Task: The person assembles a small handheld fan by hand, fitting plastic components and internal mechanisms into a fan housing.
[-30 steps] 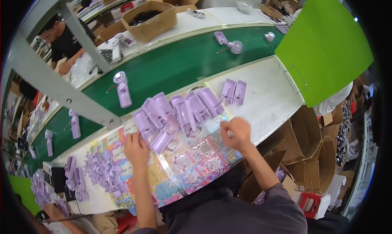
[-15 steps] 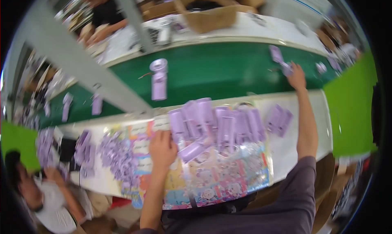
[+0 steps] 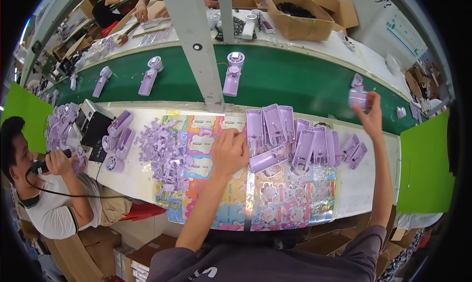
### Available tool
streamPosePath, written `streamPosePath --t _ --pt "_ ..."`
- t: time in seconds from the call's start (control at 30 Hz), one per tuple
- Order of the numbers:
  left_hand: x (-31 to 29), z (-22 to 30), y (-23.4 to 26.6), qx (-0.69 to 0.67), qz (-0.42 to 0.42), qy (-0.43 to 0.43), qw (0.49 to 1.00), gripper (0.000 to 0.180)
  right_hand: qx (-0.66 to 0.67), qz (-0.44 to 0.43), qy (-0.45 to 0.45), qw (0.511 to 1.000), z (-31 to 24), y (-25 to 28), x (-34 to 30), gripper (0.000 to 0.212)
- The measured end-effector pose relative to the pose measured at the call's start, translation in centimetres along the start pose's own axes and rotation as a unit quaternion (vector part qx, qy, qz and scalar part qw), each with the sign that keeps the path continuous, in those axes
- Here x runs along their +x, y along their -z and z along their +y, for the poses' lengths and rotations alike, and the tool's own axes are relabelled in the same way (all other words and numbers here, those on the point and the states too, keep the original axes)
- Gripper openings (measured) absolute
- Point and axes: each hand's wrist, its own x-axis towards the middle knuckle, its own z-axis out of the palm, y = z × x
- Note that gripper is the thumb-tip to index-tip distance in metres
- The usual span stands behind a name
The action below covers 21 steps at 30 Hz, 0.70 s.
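- Head view: we saw a green belt (image 3: 280, 70) crossing behind the work area, with several purple handled bodies (image 3: 147, 80) lying apart along its left and middle stretch.
- Before it we found a white table (image 3: 355, 191), with a bright green panel (image 3: 425, 169) at its right end.
- At far left we noted a co-worker (image 3: 59, 208) with a dark corded tool (image 3: 42, 168) in hand.
- A pale metal post (image 3: 191, 26) rose at the table's back edge.
- Under the work we saw colourful printed sheets (image 3: 290, 198).
- Beyond the belt we saw a cardboard box (image 3: 302, 29) of dark items.
- On the sheets we made out a leaning cluster of purple half-shells (image 3: 305, 149), open faces mostly up; left of them spread a pile of small purple parts (image 3: 162, 154).
- The left hand (image 3: 231, 151) lay between pile and shells, fingers curled; we could not tell whether it gripped anything.
- The right hand (image 3: 369, 115) reached over the belt, thumb and fingers closed around a purple round-headed piece (image 3: 358, 98).
- That piece, somewhat blurred, was over the belt's right part, near the panel.
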Motion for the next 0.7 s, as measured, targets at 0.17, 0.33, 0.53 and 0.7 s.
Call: streamPosePath --t 0.17,0.33,0.53,0.7 --pt "-0.6 2.3 1.4 -0.134 0.064 -0.013 0.989 0.043 0.062 -0.122 0.156 0.978 -15.5 -4.3 -7.7 0.079" --pt "-5.6 6.8 5.1 -0.624 0.024 0.293 0.724 0.076 0.130 -0.343 0.255 0.895 -24.1 -10.8 -12.5 0.077" --pt "-9.0 3.9 14.1 -0.228 -0.104 0.200 0.947 0.052 0.203 -0.561 0.211 0.774 -27.1 -17.4 -8.9 0.042" --pt "-8.7 5.2 17.5 -0.002 -0.231 0.145 0.962 0.045 0.039 -0.325 0.276 0.904 -28.0 -25.8 -6.7 0.032"
